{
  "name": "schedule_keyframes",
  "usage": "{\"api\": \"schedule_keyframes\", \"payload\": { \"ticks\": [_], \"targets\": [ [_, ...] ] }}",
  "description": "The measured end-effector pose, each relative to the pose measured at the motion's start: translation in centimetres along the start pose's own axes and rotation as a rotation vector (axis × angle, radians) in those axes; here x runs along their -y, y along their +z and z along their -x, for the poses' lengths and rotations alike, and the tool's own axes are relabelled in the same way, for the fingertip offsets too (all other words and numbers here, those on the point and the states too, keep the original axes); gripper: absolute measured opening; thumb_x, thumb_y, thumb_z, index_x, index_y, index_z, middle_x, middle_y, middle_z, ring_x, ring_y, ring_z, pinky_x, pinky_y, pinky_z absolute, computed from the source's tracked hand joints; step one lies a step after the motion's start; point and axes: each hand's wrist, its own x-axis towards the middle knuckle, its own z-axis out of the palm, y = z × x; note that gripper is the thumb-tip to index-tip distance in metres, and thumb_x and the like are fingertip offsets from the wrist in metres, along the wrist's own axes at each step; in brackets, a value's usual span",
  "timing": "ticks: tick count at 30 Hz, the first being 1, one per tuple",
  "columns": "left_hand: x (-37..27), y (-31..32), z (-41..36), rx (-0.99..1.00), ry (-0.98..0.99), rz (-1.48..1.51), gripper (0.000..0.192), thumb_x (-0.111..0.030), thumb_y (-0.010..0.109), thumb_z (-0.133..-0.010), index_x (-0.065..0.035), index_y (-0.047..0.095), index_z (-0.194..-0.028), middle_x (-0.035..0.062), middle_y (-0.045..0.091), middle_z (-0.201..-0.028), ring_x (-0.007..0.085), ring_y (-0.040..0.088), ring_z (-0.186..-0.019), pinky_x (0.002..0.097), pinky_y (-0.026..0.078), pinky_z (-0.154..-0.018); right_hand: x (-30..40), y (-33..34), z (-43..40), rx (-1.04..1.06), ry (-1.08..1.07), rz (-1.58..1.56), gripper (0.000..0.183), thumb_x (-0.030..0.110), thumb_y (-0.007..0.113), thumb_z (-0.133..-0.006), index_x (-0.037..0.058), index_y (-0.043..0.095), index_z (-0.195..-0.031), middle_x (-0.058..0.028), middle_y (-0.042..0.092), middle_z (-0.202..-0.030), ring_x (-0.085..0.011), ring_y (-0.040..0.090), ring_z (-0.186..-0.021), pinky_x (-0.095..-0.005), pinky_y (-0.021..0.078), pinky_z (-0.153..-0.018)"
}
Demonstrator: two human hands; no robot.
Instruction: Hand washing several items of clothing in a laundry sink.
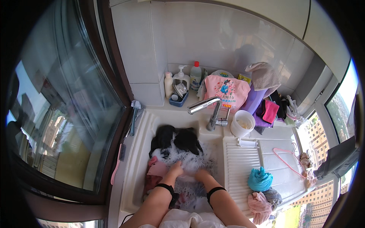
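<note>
Both hands are down in a white laundry sink (pixel 129 171) with foamy water. My left hand (pixel 176 168) is curled, its fingers at a pinkish cloth (pixel 186 177) in the suds. Beside it on the right, my right hand (pixel 202 174) is blurred, and foam partly covers its fingers; its grip does not show. Black garments (pixel 186 139) lie bunched at the sink's far end. To the left of my left hand, pink and dark red clothes (pixel 155 171) rest half in the water. A chrome faucet (pixel 214 116) stands behind the basin, its spout turned left.
A ribbed washboard (pixel 242 168) adjoins the sink, with wrung turquoise (pixel 260 179), pink (pixel 259 206) and grey cloths (pixel 273 198) and a pink hanger (pixel 288 162). Brushes (pixel 133 119) lie on the left rim. Bottles (pixel 195 77), a pink pouch (pixel 226 91) and a white tub (pixel 242 124) stand behind.
</note>
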Motion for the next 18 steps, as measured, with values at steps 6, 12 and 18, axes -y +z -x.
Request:
{"api": "schedule_keyframes", "payload": {
  "ticks": [6,12,18],
  "targets": [
    [-2.6,-9.4,2.0,-0.240,-0.110,0.113,0.020,-0.015,0.058,-0.064,-0.0038,0.066,-0.078,0.0196,0.063,-0.079,0.0347,0.061,-0.078,0.0399,0.048,-0.070,-0.7,-4.3,7.6,-0.284,0.047,-0.456,0.075,0.039,0.073,-0.054,0.0036,0.052,-0.116,-0.0169,0.057,-0.112,-0.0291,0.054,-0.104,-0.0345,0.0434,-0.087],
    [-4.3,-14.2,2.7,-0.321,-0.064,0.553,0.011,-0.008,0.060,-0.062,0.0005,0.063,-0.068,0.0077,0.060,-0.063,0.0176,0.058,-0.061,0.0306,0.045,-0.057,-0.9,-7.9,11.0,-0.265,0.151,-0.527,0.064,0.042,0.072,-0.058,0.0036,0.059,-0.107,-0.0159,0.059,-0.108,-0.0254,0.057,-0.099,-0.0324,0.0444,-0.083],
    [-7.6,-14.2,6.7,-0.157,0.001,-0.179,0.034,-0.032,0.066,-0.068,-0.0005,0.066,-0.082,0.0162,0.064,-0.085,0.0330,0.062,-0.083,0.0397,0.048,-0.075,-4.0,-6.3,11.4,-0.162,0.140,-1.590,0.038,0.035,0.058,-0.078,0.0080,0.054,-0.105,-0.0072,0.055,-0.104,-0.0269,0.055,-0.093,-0.0533,0.0435,-0.078]
  ]
}}
